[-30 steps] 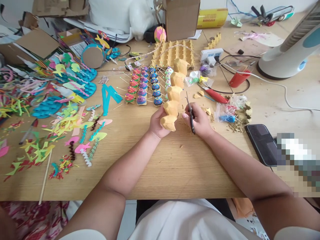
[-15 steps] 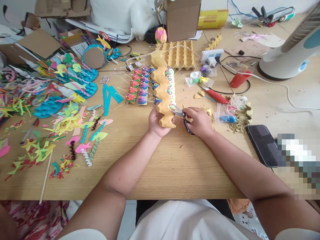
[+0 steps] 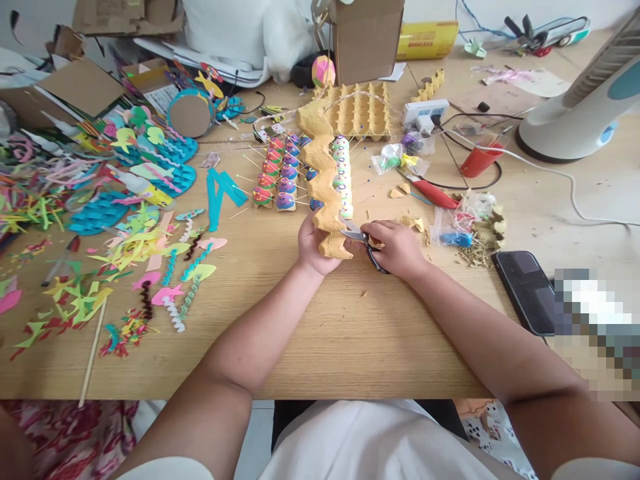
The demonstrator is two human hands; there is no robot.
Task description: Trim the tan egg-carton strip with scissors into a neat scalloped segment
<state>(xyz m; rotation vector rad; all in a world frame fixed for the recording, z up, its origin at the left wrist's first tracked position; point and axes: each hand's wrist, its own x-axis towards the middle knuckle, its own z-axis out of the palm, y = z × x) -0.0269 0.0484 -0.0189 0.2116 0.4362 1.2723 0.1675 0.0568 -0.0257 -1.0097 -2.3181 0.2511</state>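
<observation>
While the left hand [image 3: 314, 248] is gripping the egg-carton strip [image 3: 324, 180] upright above the table [image 3: 320, 333], the right hand [image 3: 395, 248], just beside it, is squeezing scissors [image 3: 361, 239] into its near end; continuing likely needs steady support.

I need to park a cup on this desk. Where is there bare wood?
Bare wood lies along the near edge of the table, between the paper cutouts and the phone. Another patch sits right of the red cup, in front of the fan. The left side and the back are crowded.
</observation>
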